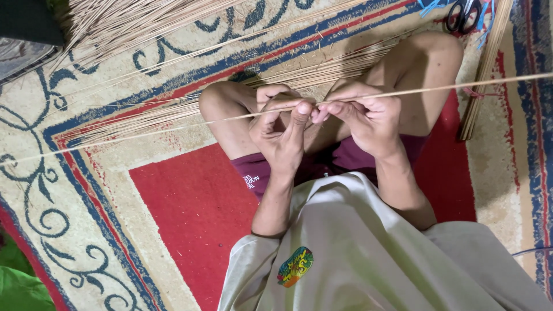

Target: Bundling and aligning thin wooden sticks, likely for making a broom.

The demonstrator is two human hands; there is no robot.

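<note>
Tan, super thin stick (173,125) runs straight across, pinched between the fingertips of both the left hand (280,131) and right hand (364,114). Just past the fingers lies a bundle of sticks (173,109) over the patterned rug (86,190). Scissors (464,14) sit well beyond the right fingers.

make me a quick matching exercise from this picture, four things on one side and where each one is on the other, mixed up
Things:
1. scissors
2. single stick
3. green cloth
4. stick pile

Places:
A. bottom left corner
B. pinched between left hand and right hand
C. top left, on the carpet
D. top right, by blue strips

Pairs: 1-D, 2-B, 3-A, 4-C
</note>
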